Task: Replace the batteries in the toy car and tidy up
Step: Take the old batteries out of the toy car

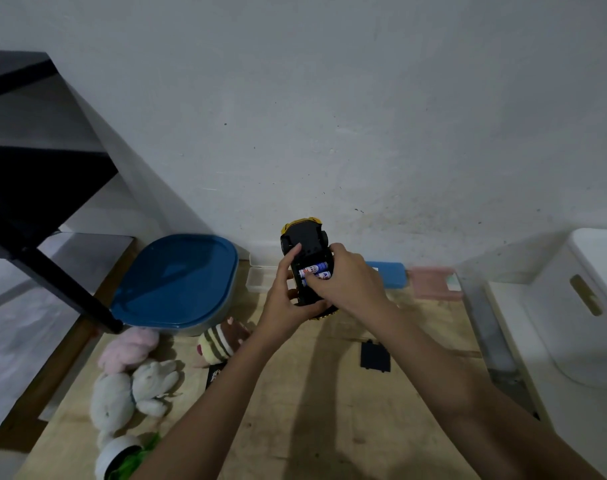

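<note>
Left of the fingers [292,254] sat a blue-lidded container [177,282], with a black shelf frame [35,202] farther left. Below-left of them lay a striped plush [219,344], a pink plush [129,348] and a white plush [129,393]. To their right were a blue box [388,273], a blurred pink item [432,282] and, farthest, a white bin [586,306].

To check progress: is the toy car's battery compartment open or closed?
Open: batteries show in the upturned toy car; a black cover lies on the wooden surface.

Upturned yellow toy car [304,244], batteries [314,270] exposed
</note>
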`<action>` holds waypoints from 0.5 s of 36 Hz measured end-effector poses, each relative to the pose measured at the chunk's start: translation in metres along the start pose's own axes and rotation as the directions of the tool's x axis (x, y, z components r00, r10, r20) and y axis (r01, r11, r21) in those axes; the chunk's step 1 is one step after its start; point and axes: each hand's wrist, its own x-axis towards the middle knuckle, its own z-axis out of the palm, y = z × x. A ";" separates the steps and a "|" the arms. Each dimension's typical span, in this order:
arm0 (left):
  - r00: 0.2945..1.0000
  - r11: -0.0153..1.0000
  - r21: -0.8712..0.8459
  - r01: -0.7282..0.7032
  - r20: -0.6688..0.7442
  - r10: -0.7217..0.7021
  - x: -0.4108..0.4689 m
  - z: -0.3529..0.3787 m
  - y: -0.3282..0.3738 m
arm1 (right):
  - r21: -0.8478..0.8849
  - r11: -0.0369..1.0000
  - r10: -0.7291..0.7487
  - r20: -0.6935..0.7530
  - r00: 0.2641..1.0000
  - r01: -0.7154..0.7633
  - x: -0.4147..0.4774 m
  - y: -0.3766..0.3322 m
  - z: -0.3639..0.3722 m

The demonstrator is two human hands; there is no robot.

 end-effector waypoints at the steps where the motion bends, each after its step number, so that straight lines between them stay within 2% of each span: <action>1: 1.000 1.000 0.008 -0.005 0.004 0.005 0.000 0.000 0.000 | -0.008 1.000 0.002 -0.010 1.000 -0.002 0.000 -0.001 0.000; 18: 0.994 0.984 0.169 -0.051 0.103 0.034 -0.001 0.003 0.005 | -0.036 0.991 0.126 -0.089 0.988 -0.130 -0.006 -0.002 -0.003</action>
